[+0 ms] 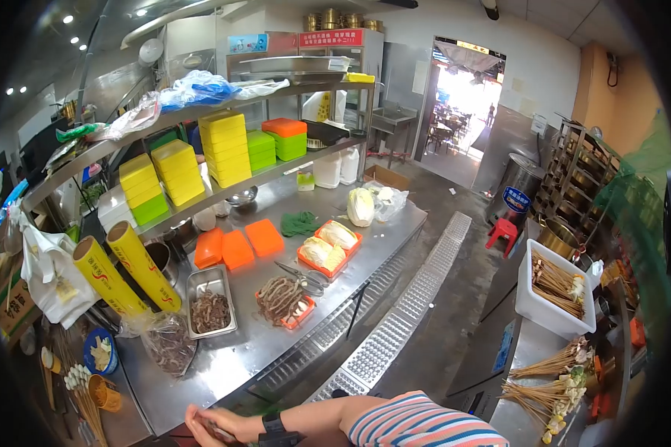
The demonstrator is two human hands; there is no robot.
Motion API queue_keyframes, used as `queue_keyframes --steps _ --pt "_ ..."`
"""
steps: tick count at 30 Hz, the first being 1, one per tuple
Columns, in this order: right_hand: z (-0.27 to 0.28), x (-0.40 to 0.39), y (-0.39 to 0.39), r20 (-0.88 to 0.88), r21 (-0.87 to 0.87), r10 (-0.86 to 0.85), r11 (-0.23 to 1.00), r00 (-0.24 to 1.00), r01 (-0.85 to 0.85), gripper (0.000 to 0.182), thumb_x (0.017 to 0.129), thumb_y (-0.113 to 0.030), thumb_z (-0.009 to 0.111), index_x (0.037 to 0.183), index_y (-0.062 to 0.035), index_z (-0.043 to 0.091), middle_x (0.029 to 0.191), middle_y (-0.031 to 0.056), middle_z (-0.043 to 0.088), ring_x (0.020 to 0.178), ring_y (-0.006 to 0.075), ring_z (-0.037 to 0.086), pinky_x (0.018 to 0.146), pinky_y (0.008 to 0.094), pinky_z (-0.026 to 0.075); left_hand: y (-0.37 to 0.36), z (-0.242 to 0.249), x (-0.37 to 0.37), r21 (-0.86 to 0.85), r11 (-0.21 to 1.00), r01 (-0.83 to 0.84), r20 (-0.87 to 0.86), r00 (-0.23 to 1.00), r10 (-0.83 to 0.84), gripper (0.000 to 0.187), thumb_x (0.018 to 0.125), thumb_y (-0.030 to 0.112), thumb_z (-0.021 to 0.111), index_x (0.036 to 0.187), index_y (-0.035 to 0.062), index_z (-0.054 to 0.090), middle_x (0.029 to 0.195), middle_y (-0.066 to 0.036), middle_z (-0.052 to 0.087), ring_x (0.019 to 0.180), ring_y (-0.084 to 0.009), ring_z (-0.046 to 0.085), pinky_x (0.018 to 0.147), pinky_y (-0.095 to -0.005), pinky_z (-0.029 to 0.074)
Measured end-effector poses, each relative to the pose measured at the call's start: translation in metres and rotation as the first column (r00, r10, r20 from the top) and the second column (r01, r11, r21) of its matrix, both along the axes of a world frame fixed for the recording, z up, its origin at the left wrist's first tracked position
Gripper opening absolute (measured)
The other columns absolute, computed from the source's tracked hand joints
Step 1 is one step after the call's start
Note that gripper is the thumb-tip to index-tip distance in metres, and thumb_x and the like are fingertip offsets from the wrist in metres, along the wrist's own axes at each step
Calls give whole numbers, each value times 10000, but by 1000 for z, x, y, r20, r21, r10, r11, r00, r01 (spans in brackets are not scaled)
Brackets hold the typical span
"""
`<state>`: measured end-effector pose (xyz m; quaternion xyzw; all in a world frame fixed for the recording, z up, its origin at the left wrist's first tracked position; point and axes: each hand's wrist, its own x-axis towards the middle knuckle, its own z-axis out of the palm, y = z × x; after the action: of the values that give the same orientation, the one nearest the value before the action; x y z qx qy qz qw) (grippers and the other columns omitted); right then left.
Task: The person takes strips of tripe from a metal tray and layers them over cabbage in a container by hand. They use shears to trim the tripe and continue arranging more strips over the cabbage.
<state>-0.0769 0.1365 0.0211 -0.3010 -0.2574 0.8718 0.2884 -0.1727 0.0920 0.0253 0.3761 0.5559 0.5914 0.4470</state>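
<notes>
My right hand (220, 426) is at the bottom edge of the view, by the near edge of the steel table (253, 350). Its fingers are curled; a small dark thing shows between them, too cut off to name. A dark watch (273, 426) is on that wrist. My left hand does not show. Nearest on the table are a clear plastic bag (173, 349) of brownish strips and a steel pan (235, 325) of similar strips. Farther along, an orange tray (298, 322) is heaped with long brown strips (279, 294), beside scissors (309, 280).
Cabbage halves fill another orange tray (335, 273); a whole cabbage (360, 206) stands behind. Yellow film rolls (138, 261) rise at left. A shelf (268, 167) of stacked boxes overhangs the table. A white bin (555, 313) of skewers stands at right, with a drain grate (402, 305) between.
</notes>
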Motion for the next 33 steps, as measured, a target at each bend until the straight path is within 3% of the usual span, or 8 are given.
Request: queue_keyframes --steps 3,6,8,9,12,13,21,33 --pt "21 21 27 95 177 -204 967 974 185 320 959 -437 543 901 -125 582 806 -14 583 699 101 530 556 269 405 12 46 25 -153 972 176 368 923 -109 652 991 579 371 1348 43 471 1336 -106 491 1205 -260 481 1033 -406 381" --pt "59 60 40 165 654 -264 750 950 95 279 993 -323 505 1018 -74 629 960 9 619 891 128 553 809 268 455 34 18 34 149 931 333 849 440 -293 589 972 544 440 1435 185 375 1469 -66 407 1342 -283 415 1095 -494 360" --pt "114 89 47 289 800 -347 600 892 -26 287 975 -286 516 957 -46 672 927 76 668 890 175 617 819 321 487 56 49 60 81 941 329 830 500 -247 529 966 496 502 1384 175 458 1394 -62 494 1282 -251 485 1069 -478 400" --pt "106 82 46 75 699 -399 674 914 237 267 976 -277 544 982 -38 663 879 26 662 826 104 593 776 292 489 67 50 69 138 939 316 808 513 -292 506 966 493 505 1351 165 498 1353 -53 528 1248 -242 515 1056 -475 416" --pt "103 132 94 223 859 -364 512 904 -5 362 1001 -281 492 1231 -25 608 1093 59 660 1082 150 570 946 303 439 92 58 90 -41 925 377 822 539 -183 535 974 543 456 1322 144 528 1301 -63 577 1234 -263 526 1021 -509 430" --pt "118 148 102 183 689 -271 721 945 74 352 976 -199 482 1259 -28 601 1172 64 652 1124 156 567 986 309 429 105 61 99 -4 917 398 826 519 -221 551 978 555 434 1325 136 525 1288 -73 592 1199 -273 557 1016 -522 429" --pt "93 277 205 112 349 -68 937 991 25 470 892 -24 469 1360 -34 510 1237 99 603 996 144 611 801 282 531 180 72 163 -136 967 216 609 788 -91 246 947 149 614 1192 131 612 1063 -19 675 920 -158 671 750 -332 578" --pt "69 307 289 137 468 157 860 978 -204 420 876 -111 684 1274 -65 560 1129 84 609 1014 156 588 795 282 503 222 105 228 -134 986 -95 553 818 155 198 942 103 548 1135 105 591 911 -32 651 773 -138 643 688 -306 570"
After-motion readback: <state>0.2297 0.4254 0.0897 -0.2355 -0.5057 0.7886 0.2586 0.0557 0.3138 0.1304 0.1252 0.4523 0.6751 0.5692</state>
